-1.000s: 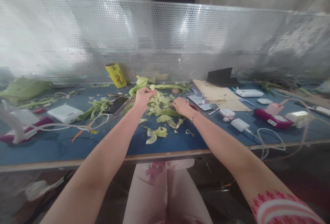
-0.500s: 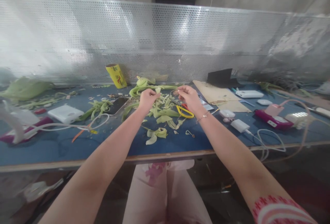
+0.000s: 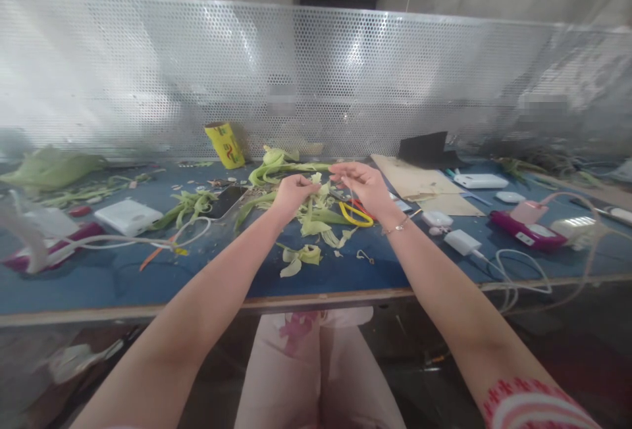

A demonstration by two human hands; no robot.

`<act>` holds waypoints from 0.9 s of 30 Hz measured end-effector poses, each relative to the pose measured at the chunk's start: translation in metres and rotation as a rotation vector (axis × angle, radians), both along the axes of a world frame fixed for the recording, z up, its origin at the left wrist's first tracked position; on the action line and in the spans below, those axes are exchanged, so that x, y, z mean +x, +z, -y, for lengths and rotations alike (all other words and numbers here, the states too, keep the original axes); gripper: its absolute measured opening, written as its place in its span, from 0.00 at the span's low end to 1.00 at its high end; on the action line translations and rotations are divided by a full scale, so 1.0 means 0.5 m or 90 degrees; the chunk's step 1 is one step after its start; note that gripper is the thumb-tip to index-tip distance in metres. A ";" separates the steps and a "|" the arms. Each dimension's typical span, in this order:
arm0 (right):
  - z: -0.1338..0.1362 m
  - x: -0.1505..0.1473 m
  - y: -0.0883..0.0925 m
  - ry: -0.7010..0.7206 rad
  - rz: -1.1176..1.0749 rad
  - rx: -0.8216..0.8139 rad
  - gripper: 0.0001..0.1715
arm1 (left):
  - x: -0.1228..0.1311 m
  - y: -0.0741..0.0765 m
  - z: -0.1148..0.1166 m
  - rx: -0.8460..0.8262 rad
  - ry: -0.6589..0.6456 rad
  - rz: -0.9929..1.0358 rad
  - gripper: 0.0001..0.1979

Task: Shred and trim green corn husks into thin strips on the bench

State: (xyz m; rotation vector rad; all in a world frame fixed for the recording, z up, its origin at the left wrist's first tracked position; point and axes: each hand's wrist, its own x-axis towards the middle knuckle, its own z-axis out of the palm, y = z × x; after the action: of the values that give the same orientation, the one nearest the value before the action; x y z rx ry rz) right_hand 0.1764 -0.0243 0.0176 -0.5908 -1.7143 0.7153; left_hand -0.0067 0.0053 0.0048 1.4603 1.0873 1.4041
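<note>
My left hand (image 3: 297, 193) is closed in a pinch over the leaf heap, gripping a pale green leaf piece (image 3: 322, 187) that spreads out past the fingertips. Facing it, my right hand (image 3: 363, 187) has its fingers bent together around a thin strand, which is hard to make out. Both hands are close but apart. Below them lie cut green leaf strips (image 3: 316, 226), like husk. Scissors with yellow and red handles (image 3: 356, 216) rest beside my right wrist. Nearer the table edge is a curled pale leaf (image 3: 301, 258).
A yellow tube (image 3: 226, 146) leans at the perforated screen (image 3: 340, 80). Left are a phone (image 3: 228, 202), a white box (image 3: 127, 216) and cables. To the right are cardboard (image 3: 417, 179), a white charger (image 3: 463, 242) and a purple power strip (image 3: 526, 231). The table's front edge (image 3: 326, 299) is close.
My left hand has moved slightly right and the pale leaf piece now shows beyond its fingertips. My right hand has shifted a little left, its fingers turned toward the leaf.
</note>
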 end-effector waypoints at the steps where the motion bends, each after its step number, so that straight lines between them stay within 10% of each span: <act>1: 0.001 -0.002 -0.001 -0.044 0.048 0.039 0.13 | 0.000 0.001 0.001 -0.004 -0.003 0.009 0.17; 8: -0.001 -0.011 -0.006 -0.233 0.234 0.275 0.20 | 0.001 0.001 0.000 0.012 0.002 0.008 0.18; 27: -0.013 -0.056 -0.039 -0.222 0.243 0.066 0.19 | 0.020 -0.010 0.014 0.077 -0.060 0.012 0.04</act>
State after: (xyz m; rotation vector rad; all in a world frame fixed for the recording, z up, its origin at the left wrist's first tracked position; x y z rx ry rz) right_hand 0.1483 -0.0180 -0.0021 -0.9701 -1.9135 0.2740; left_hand 0.0032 -0.0019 -0.0001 1.5595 0.9237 1.4354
